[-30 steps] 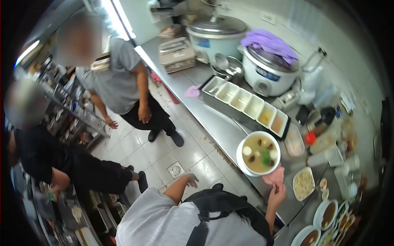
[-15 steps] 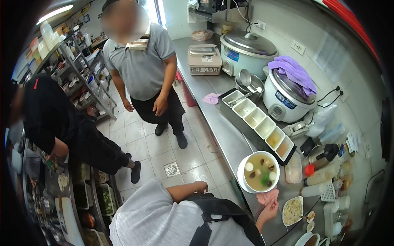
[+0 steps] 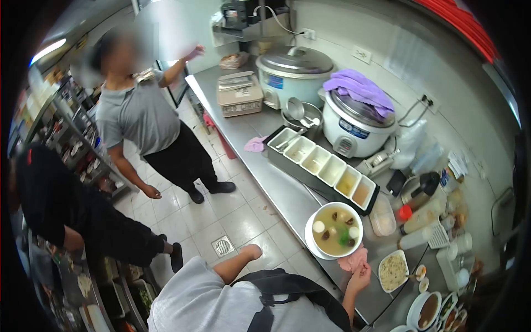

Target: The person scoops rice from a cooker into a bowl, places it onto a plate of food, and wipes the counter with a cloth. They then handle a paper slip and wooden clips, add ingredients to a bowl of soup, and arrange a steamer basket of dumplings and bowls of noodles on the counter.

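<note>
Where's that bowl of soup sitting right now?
In the head view, the soup bowl sits on the steel counter at lower right, between the row of sauce tubs and the pink cloth that the right hand touches.

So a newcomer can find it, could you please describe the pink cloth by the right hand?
On the long steel counter, find the white soup bowl. The pink cloth lies beside it, at the right hand; the other cloth lies farther along, by the tubs.

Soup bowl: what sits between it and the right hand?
A pink cloth on the counter; the right hand touches it, right beside the soup bowl. Head view.
</note>
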`<state>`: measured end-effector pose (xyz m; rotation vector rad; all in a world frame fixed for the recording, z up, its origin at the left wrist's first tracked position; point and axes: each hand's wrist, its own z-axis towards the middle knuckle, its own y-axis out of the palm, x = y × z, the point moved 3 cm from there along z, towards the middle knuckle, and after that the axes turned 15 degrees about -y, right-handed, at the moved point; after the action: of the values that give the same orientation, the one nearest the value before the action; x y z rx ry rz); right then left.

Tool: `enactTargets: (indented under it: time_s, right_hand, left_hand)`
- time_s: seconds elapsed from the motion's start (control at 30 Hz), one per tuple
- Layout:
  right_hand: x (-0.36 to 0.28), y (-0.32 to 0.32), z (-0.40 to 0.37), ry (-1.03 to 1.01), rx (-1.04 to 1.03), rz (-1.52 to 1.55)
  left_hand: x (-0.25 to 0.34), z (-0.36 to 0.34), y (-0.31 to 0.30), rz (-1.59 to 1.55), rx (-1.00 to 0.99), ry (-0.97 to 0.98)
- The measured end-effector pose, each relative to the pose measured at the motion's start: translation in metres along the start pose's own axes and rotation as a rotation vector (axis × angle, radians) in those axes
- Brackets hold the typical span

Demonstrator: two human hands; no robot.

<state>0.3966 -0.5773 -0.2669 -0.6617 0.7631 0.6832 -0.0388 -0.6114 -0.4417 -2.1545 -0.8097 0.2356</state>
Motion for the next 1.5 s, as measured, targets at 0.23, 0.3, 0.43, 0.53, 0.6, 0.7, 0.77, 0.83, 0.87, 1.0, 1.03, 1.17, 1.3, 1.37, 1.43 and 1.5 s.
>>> enactTargets:
  time_s: [0.23,0.3,0.43,0.53,0.6,0.7,0.77,0.83,0.87,1.0,1.03,1.17,1.3,1.37,1.43,1.5]
  right_hand:
    - [-0.029,-0.008,0.000,0.072,-0.032,-0.107]
    - [-0.033,-0.005,-0.006,0.062,-0.047,-0.117]
    - [-0.034,-0.001,-0.009,0.059,-0.052,-0.123]
    - [-0.039,0.007,0.002,0.070,-0.035,-0.162]
    - [-0.041,0.010,0.005,0.075,-0.042,-0.209]
    - [-0.038,0.011,0.006,0.112,-0.090,-0.256]
    - [-0.038,0.009,0.004,0.161,-0.108,-0.253]
    - [-0.028,0.009,0.002,0.115,-0.058,-0.206]
    - [-0.026,0.010,-0.001,0.093,-0.036,-0.176]
    - [-0.019,0.011,-0.003,0.105,-0.054,-0.152]
    - [-0.019,0.011,-0.002,0.111,-0.062,-0.173]
    - [-0.021,0.009,-0.003,0.143,-0.088,-0.198]
    - [-0.025,0.007,-0.001,0.117,-0.082,-0.229]
    - [-0.026,0.010,-0.001,0.067,-0.038,-0.203]
    - [-0.022,0.009,-0.003,0.089,-0.046,-0.177]
    - [-0.023,0.010,-0.001,0.108,-0.054,-0.176]
  left_hand:
    - [0.060,0.029,-0.136,0.266,-0.477,0.133]
    - [0.096,-0.025,-0.259,0.045,-0.341,0.171]
    - [0.165,-0.039,-0.415,-0.184,0.523,0.257]
    - [0.224,-0.014,-0.471,-0.373,0.975,0.512]
    - [0.261,0.008,-0.485,-0.100,0.787,0.405]
    - [0.287,0.049,-0.473,0.119,0.619,0.332]
    - [0.291,0.074,-0.461,0.089,0.599,0.325]
    - [0.287,0.068,-0.467,0.114,0.536,0.381]
    - [0.283,0.066,-0.471,0.146,0.482,0.439]
    - [0.290,0.055,-0.510,0.119,0.730,0.358]
    - [0.303,0.050,-0.516,-0.007,0.767,0.394]
    - [0.340,0.070,-0.492,0.180,0.598,0.482]
    - [0.343,0.085,-0.485,0.214,0.589,0.434]
    - [0.343,0.086,-0.491,0.256,0.568,0.416]
    - [0.338,0.087,-0.498,0.213,0.635,0.463]
    - [0.339,0.079,-0.508,0.185,0.736,0.466]
